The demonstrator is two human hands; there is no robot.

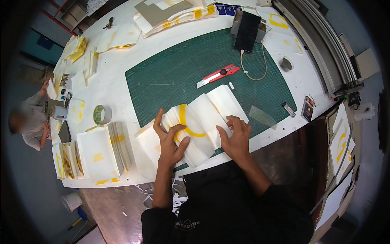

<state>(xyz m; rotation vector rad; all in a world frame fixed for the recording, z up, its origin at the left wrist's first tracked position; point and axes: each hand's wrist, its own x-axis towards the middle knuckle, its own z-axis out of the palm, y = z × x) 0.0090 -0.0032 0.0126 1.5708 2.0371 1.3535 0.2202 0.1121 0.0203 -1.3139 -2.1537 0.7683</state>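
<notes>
My left hand (170,140) grips the left end of a stack of folded white paper sheets (197,142) with a curved yellow print, its fingers apart over the top. To the right, a white folded sheet (223,101) with a crease lies open, joined to or lying against the stack. My right hand (236,140) has thumb and fingertips bent together on its near edge. Beyond lies the green cutting mat (170,69), partly under the paper. A red cutter knife (219,76) with its blade out rests on the mat.
A phone (247,32) with a cable leans at the back right. Paper stacks (118,148) stand at left beside a tape roll (102,114). A clear plastic piece (262,117), lighter (289,109) and small box (308,108) lie right. Another person (34,118) sits far left.
</notes>
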